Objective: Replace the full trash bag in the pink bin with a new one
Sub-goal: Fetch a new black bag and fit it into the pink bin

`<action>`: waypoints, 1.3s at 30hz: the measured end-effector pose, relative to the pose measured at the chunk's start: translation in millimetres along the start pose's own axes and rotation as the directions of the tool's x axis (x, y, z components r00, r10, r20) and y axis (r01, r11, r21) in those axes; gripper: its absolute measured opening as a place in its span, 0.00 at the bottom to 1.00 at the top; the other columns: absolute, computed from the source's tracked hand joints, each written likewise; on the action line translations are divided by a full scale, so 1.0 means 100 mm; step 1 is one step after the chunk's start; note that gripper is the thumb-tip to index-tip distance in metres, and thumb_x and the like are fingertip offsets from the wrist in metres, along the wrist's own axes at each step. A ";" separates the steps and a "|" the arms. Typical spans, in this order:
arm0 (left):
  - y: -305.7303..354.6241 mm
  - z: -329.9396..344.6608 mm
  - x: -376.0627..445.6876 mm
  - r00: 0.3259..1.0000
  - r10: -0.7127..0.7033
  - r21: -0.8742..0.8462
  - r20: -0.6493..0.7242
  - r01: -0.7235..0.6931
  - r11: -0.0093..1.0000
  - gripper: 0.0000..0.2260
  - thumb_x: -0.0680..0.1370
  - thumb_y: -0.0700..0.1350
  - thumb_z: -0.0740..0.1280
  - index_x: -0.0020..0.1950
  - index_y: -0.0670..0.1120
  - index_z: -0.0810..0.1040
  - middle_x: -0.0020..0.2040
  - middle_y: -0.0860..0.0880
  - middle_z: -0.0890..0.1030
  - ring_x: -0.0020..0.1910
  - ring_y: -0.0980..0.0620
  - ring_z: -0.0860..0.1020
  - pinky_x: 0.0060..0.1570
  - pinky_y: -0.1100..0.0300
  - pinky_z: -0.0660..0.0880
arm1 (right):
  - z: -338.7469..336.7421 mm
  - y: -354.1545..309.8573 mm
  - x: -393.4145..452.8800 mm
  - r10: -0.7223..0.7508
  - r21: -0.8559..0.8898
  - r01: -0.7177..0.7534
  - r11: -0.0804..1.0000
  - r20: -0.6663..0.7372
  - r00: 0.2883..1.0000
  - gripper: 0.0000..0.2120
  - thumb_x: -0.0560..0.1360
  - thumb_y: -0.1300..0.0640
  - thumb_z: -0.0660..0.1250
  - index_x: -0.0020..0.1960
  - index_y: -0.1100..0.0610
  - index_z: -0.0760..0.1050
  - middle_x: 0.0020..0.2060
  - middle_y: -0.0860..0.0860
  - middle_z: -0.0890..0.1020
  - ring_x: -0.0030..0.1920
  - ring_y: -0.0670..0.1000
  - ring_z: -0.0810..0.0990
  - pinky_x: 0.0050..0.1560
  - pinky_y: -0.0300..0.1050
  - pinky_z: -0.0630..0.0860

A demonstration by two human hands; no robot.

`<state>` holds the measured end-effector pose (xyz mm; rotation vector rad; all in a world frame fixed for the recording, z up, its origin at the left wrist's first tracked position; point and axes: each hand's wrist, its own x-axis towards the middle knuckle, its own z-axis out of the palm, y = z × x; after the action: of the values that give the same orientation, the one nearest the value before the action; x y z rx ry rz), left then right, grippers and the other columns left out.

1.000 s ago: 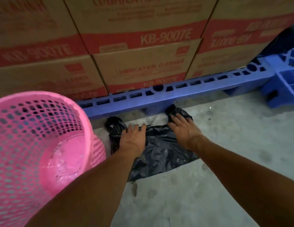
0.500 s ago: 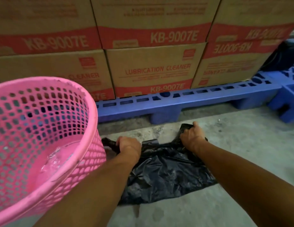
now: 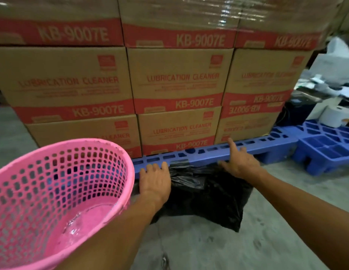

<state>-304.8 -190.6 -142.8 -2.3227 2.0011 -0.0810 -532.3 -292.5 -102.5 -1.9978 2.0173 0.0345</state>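
1 pink bin (image 3: 58, 191) | 1 black bag (image 3: 206, 195) | 2 hands: left hand (image 3: 155, 181), right hand (image 3: 241, 164) pinching bag

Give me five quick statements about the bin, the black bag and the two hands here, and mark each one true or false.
1. The pink bin already has a black bag lining it. False: its inside is bare pink plastic with some clear film at the bottom.
2. The black bag is lifted up between both hands. True.
3. The left hand holds the bag's edge nearest the bin. True.
4. The right hand is a closed fist around the bag. False: its fingers are spread, one pointing up.
5. The cardboard boxes sit directly on the concrete floor. False: they rest on a blue pallet.
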 end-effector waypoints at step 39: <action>-0.87 -2.41 0.04 0.902 -0.419 -0.911 -0.106 -0.257 -0.323 0.17 0.77 0.33 0.62 0.64 0.44 0.75 0.59 0.40 0.81 0.54 0.41 0.82 0.53 0.48 0.79 | -1.81 -2.30 -1.32 -0.280 0.966 0.250 -0.060 -0.257 0.925 0.14 0.83 0.55 0.56 0.65 0.54 0.75 0.44 0.52 0.83 0.42 0.54 0.83 0.38 0.45 0.79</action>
<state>-240.0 -186.7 105.1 -3.3919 2.2890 2.4719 -344.2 -212.1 144.6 -1.1748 0.8195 -1.1733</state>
